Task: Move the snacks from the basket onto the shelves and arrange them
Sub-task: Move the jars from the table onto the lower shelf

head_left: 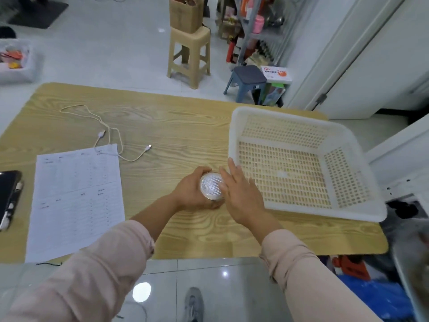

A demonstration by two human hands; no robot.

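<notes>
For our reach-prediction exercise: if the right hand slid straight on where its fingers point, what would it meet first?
Probably the left wall of the white basket, ahead of its fingertips; depth is unclear.

Bare table (181,126) is left open between the cable (101,134) and the basket (232,135). The right side is blocked by the basket, the left by paper (76,201) and phone (7,194).

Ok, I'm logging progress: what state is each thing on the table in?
White plastic lattice basket: upright, empty.
Round silver-topped container: gripped by left hand.
Right hand: fingers straight, touching the container.
White charging cable: unplugged, lying loose.
Printed paper sheet: lying flat.
</notes>
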